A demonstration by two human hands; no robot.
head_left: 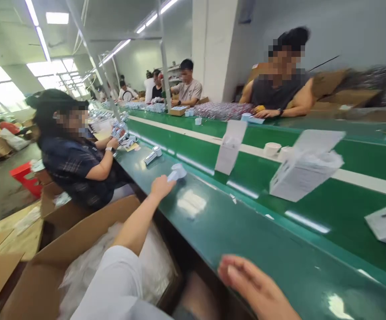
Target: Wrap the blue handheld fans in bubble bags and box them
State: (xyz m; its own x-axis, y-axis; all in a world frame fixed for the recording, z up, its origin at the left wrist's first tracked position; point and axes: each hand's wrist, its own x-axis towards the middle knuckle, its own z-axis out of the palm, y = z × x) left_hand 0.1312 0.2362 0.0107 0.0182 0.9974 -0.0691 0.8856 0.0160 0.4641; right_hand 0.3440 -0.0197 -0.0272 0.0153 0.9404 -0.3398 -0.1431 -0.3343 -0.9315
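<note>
My left hand (161, 186) is stretched out over the near edge of the dark green worktop (213, 222), fingers closed on a pale blue item with a rounded head (177, 172); its exact kind is not clear. Just beyond it on the worktop lies a similar piece with a silvery handle and pale round head (153, 155). Lower down, my right hand (253, 284) hovers at the worktop's near edge, a little blurred, its fingers apart from the thumb and holding nothing.
A green conveyor belt (186, 142) carries open white boxes (231, 149) and white round pieces (272, 149). A large cardboard box (89, 240) with clear plastic bags stands below my left arm. One co-worker (76, 155) sits at left; another (279, 89) works across the belt.
</note>
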